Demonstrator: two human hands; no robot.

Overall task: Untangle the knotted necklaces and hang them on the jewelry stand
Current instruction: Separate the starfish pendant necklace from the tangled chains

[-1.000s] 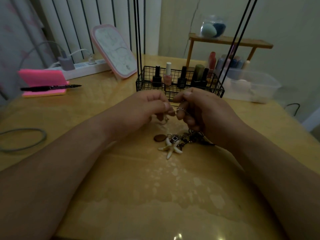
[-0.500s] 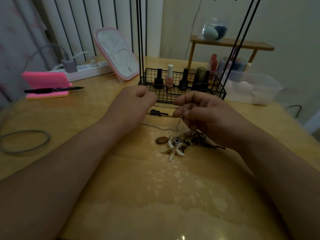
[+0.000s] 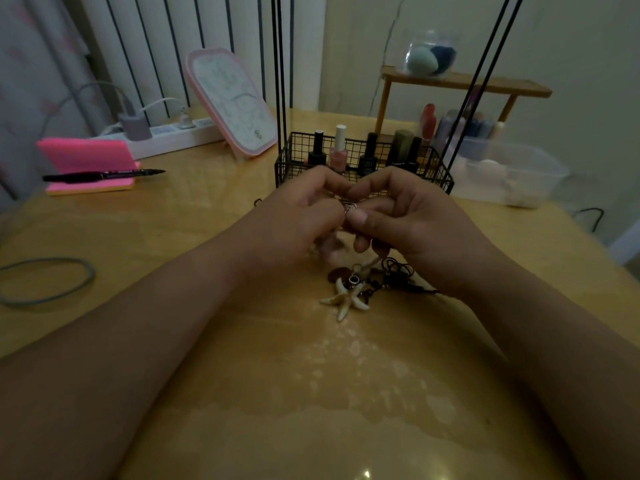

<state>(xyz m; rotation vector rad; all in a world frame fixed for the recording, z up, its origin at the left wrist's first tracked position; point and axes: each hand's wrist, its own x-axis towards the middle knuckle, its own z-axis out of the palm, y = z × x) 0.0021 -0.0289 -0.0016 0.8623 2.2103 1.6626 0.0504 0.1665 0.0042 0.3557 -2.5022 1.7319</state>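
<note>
Dim light. Both hands meet above the table (image 3: pixel 173 237), just in front of the wire basket (image 3: pixel 287 168).

Left hand (image 3: pixel 294 220): fingers curled, tips pinched on a small metal piece (image 3: pixel 350 207) of the necklaces.

Right hand (image 3: pixel 412 223): thumb and forefinger pinched on the same piece, touching the left fingertips.

Necklaces (image 3: pixel 377 278): knotted heap on the table directly below the hands, cords rising into the right hand. Starfish pendant (image 3: pixel 344 299) lies flat at the near edge of the heap.

Stand: black rods (image 3: pixel 280 64) rise from the basket; nothing seen hanging on them.
</note>
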